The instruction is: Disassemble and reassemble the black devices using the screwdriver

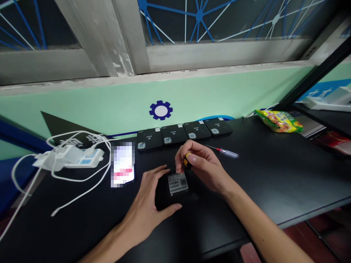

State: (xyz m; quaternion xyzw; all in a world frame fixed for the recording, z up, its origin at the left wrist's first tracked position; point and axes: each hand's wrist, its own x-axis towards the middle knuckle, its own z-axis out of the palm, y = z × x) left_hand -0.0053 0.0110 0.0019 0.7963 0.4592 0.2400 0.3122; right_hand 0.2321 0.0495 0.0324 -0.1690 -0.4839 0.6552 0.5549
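Observation:
A flat black electronic box (179, 196) lies on the dark table with its white printed label (177, 183) facing up. My left hand (149, 202) spans its left side, fingers at the far edge and thumb at the near edge. Above the box's far right corner, my right hand (204, 164) is closed round a stubby black-and-yellow screwdriver (187, 161). Its shaft and tip are hidden behind my fingers. Beyond my right hand lies a second screwdriver (229, 152) with a clear purple handle and a red collar.
Several similar black boxes (173, 134) stand in a row along the green wall. A lit phone (123, 164) lies to the left, beside a white power strip (89, 158) with tangled cables (79, 179). At the back right rests a yellow-green snack bag (281, 121).

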